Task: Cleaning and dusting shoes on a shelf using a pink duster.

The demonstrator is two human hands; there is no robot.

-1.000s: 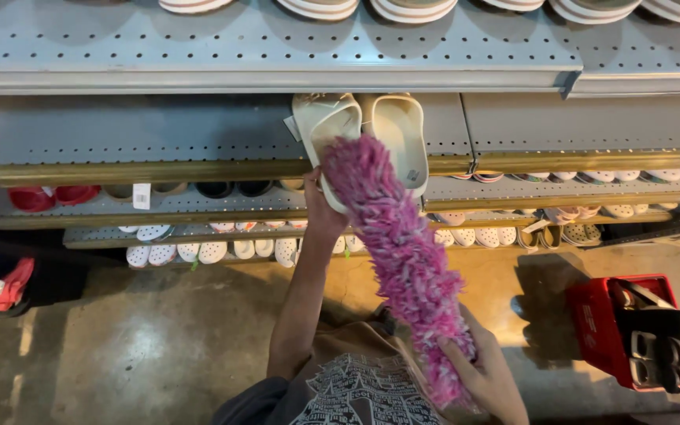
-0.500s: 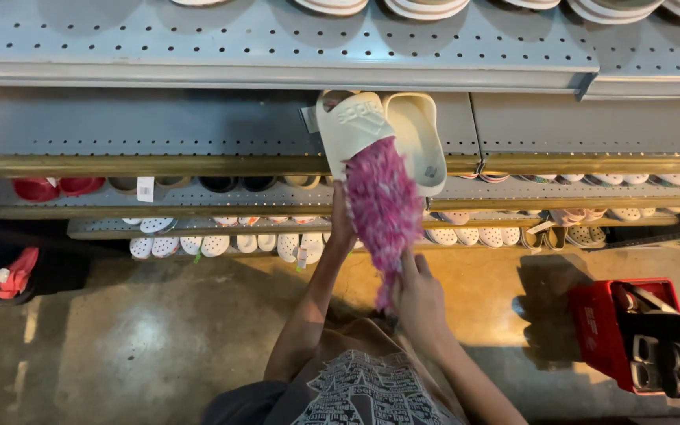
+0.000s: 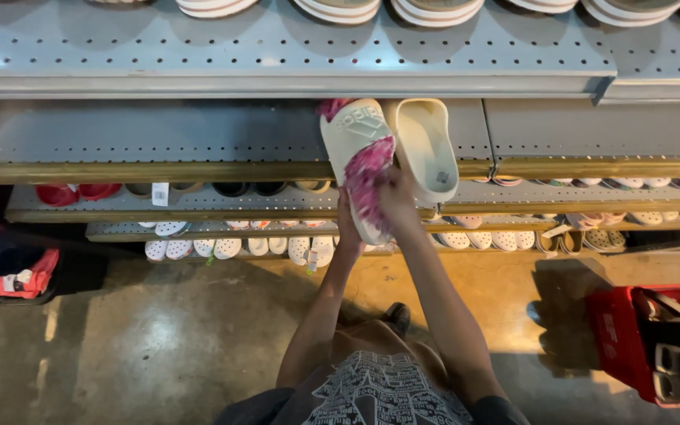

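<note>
**Fingers on a cream slide and pink duster**

Fingers of the left hand (image 3: 349, 224) grip the cream slide (image 3: 356, 161) at its heel, over the shelf (image 3: 198, 134). The right hand (image 3: 397, 197) clamps the pink duster (image 3: 367, 177), pushed through the strap. Best held steady while brushing. A small white tag (image 3: 160, 194) hangs at left; a red basket (image 3: 627, 338) sits at right.

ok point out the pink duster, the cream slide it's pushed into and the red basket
pink duster (image 3: 369, 169): head view, fluffy part showing under the strap
cream slide (image 3: 353, 126): head view, on its strap
red basket (image 3: 619, 342): head view, on its left wall
</note>
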